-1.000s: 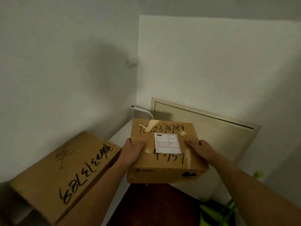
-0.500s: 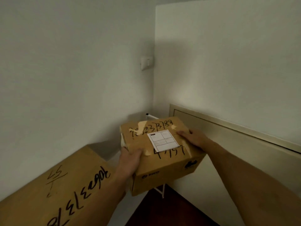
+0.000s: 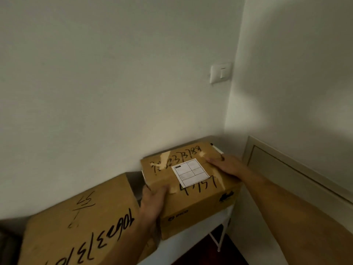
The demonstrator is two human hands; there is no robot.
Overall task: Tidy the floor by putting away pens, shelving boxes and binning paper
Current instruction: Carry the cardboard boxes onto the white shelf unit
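A small brown cardboard box [image 3: 193,199] with a white label and black handwritten numbers sits on the right end of a white shelf [image 3: 191,243], close to the room's corner. My left hand [image 3: 154,201] grips its near-left corner, fingers curled over the top edge. My right hand [image 3: 227,165] holds its far-right edge, fingers lying on the top. A larger brown box [image 3: 82,222] with black marker writing stands on the shelf just to the left, a narrow gap between the two.
White walls meet in a corner behind the boxes, with a light switch [image 3: 220,72] on the left wall. A cream framed panel [image 3: 298,173] leans along the right wall. Dark red floor [image 3: 202,255] shows under the shelf's thin white legs.
Both hands carried the small box away from me and lowered it onto the shelf's right end beside the larger box. My view turned left.
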